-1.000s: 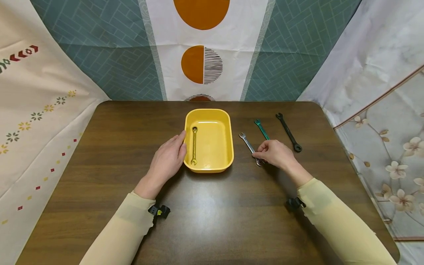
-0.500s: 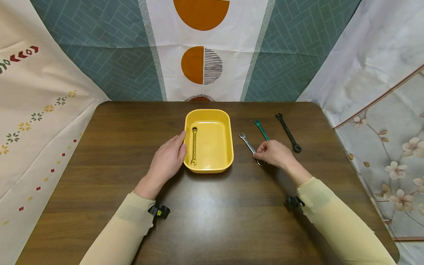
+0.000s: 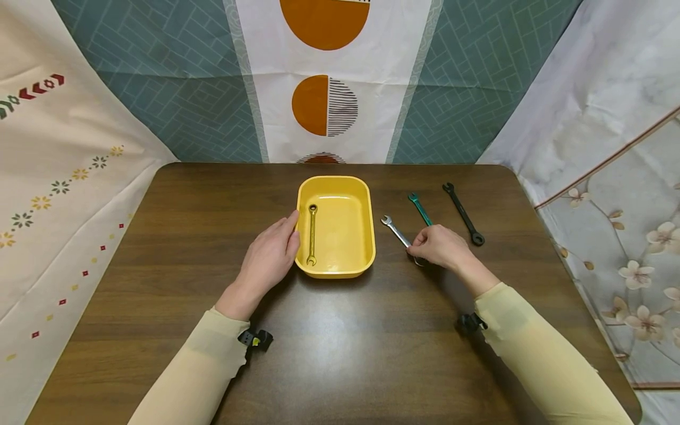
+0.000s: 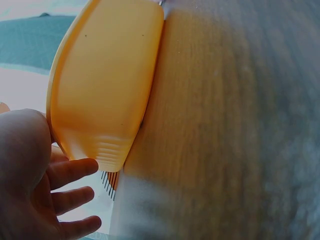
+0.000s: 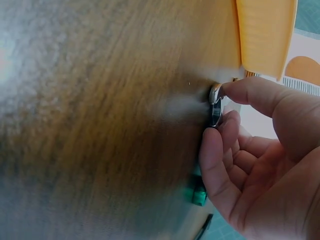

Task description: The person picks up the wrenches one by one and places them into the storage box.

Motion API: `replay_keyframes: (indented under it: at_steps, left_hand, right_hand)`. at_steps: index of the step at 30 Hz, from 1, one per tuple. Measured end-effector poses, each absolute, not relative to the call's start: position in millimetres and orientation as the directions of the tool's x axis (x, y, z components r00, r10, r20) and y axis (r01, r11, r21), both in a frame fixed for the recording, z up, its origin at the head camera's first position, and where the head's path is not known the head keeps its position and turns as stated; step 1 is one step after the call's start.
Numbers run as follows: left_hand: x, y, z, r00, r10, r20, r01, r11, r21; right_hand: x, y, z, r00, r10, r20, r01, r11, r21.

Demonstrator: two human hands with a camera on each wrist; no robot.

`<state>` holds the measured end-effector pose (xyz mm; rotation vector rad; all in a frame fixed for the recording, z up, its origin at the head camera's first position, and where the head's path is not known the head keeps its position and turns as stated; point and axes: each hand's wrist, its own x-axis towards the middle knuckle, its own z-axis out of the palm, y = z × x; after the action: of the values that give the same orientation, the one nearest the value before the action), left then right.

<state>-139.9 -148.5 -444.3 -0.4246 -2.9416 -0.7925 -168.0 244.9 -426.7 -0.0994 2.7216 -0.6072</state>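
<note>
1. Left hand (image 3: 268, 255) rests with fingers relaxed against the left wall of the yellow tray (image 3: 364, 236).
2. Right hand (image 3: 441, 247), right of the tray, pinches the near end of the silver wrench (image 3: 395, 231) between thumb and fingertips (image 5: 225, 125).
3. Gold wrench (image 3: 311, 235) lies inside the tray, left side.
4. Green wrench (image 3: 419, 208) and black wrench (image 3: 463, 213) lie farther right of the tray.

A slim silver wrench (image 3: 397, 232) lies on the brown table (image 3: 212, 236) just right of the yellow tray (image 3: 369, 236), angled so its open-jaw end points toward the far edge and left. Its near end is pinched between thumb and fingertips of the right hand (image 3: 441, 247), seemingly lifted slightly.
</note>
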Motion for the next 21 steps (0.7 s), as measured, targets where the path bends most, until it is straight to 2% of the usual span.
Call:
replay_keyframes:
  at_steps: [8, 15, 21]
  left_hand:
    - [-139.7, -148.4, -444.7, -0.961, 0.244, 0.131, 0.277, 0.831, 0.482]
    - [-140.1, -148.2, -445.3, -0.962, 0.241, 0.128, 0.273, 0.832, 0.483]
    - [-140.4, -148.1, -445.6, -0.962, 0.242, 0.129, 0.274, 0.833, 0.481]
  right_hand:
    - [-169.0, 246.3, -425.7, -0.923, -0.181, -0.34, -0.008, 0.891, -0.455]
    - [-170.6, 250.6, -424.5, -0.875, -0.263, -0.406, 0.051, 0.785, -0.617]
    - [-169.3, 253.2, -425.9, -0.872, -0.254, -0.418, 0.093, 0.753, -0.651]
